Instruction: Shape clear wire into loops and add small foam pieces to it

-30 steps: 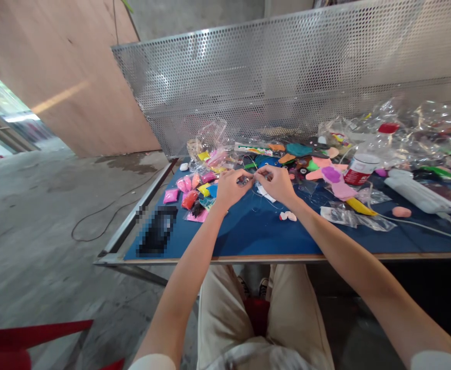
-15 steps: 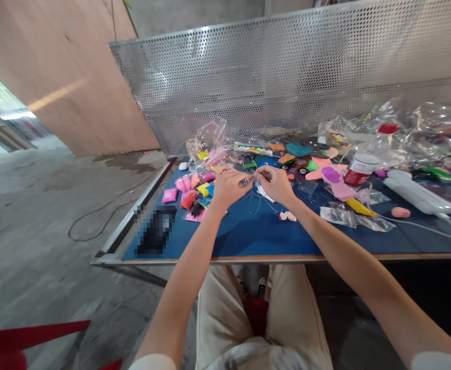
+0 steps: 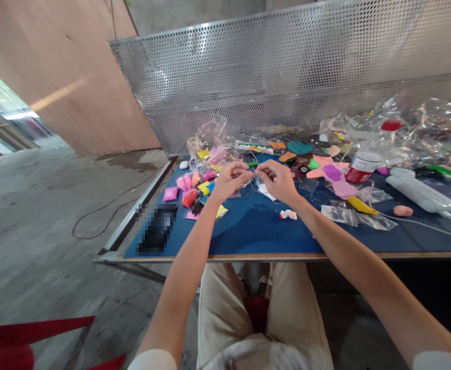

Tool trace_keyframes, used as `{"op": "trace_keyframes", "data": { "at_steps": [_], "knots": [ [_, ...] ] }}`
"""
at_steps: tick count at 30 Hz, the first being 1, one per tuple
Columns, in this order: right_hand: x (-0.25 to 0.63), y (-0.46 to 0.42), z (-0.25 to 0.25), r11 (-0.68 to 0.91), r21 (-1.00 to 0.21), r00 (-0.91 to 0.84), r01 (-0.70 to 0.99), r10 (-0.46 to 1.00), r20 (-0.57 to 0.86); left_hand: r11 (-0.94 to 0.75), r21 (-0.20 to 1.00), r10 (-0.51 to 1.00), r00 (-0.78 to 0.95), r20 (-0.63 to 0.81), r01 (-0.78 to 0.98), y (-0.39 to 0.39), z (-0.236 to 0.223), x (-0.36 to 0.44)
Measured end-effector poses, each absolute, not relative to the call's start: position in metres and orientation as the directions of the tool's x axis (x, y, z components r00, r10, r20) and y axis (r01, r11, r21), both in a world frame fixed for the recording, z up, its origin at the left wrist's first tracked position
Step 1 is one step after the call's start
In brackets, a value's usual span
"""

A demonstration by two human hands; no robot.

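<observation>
My left hand (image 3: 231, 181) and my right hand (image 3: 276, 180) meet above the middle of the blue table, fingertips nearly touching. Both are closed in a pinch on a thin, pale wire (image 3: 253, 191), whose loose strands hang faintly below the fingers. Whether it is wire or thread is hard to make out. Under my right hand lies a small white piece of paper or plastic (image 3: 266, 191). Closer to me sits a small white lump with a red end (image 3: 288, 215). To the left of my left hand are small bags of coloured clay (image 3: 189, 197).
A perforated metal panel (image 3: 248, 77) stands along the table's back. On the right are a white-and-red tub (image 3: 362, 167), a white glue-gun-like device (image 3: 421, 191) with a cable, clear plastic bags (image 3: 433, 123) and a peach lump (image 3: 403, 210). A pixelated dark object (image 3: 158, 228) lies front left.
My left hand's fingers have lifted and curved more, with a wider gap from the thumb. My right fingers have shifted slightly. The wire loops seen earlier show less plainly; the view has moved a little.
</observation>
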State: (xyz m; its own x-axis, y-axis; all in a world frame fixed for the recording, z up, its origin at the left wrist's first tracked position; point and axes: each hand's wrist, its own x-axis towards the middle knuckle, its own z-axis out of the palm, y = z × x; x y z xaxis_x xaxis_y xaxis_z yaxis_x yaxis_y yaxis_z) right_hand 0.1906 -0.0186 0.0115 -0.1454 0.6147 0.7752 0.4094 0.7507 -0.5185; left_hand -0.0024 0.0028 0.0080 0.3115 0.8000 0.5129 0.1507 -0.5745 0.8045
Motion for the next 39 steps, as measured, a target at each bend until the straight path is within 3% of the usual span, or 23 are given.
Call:
{"op": "trace_keyframes", "data": {
  "at_steps": [6, 13, 17, 20, 23, 27, 33, 39],
  "knots": [
    [0.193, -0.016, 0.011, 0.757, -0.514, -0.159, 0.404, 0.612, 0.775, -0.532, 0.837, 0.803, 0.389, 0.451, 0.129, 0.000, 0.014, -0.007],
    [0.191, -0.017, 0.010, 0.710, -0.592, -0.145, 0.381, 0.678, 0.720, -0.593, 0.788, 0.787, 0.324, 0.525, 0.166, -0.006, 0.021, -0.006],
    [0.189, -0.016, 0.009, 0.679, -0.647, -0.111, 0.348, 0.714, 0.691, -0.458, 0.881, 0.871, 0.259, 0.418, 0.116, -0.008, 0.019, -0.007],
    [0.187, -0.014, 0.006, 0.663, -0.678, -0.062, 0.317, 0.728, 0.683, -0.303, 0.951, 0.928, 0.206, 0.309, -0.061, -0.009, 0.019, -0.006],
    [0.185, -0.012, 0.002, 0.647, -0.714, 0.004, 0.268, 0.740, 0.672, -0.159, 0.958, 0.962, 0.182, 0.205, -0.239, -0.008, 0.019, -0.005],
    [0.183, -0.011, -0.002, 0.639, -0.741, 0.023, 0.205, 0.754, 0.657, -0.087, 0.961, 0.968, 0.207, 0.144, -0.262, -0.005, 0.016, -0.002],
    [0.181, -0.012, -0.005, 0.644, -0.729, -0.023, 0.231, 0.753, 0.658, -0.216, 0.963, 0.950, 0.194, 0.246, -0.163, -0.005, 0.012, 0.002],
    [0.185, -0.014, 0.005, 0.732, -0.644, -0.076, 0.221, 0.671, 0.737, -0.554, 0.813, 0.833, 0.118, 0.541, 0.179, -0.013, 0.018, -0.002]
  ]
}}
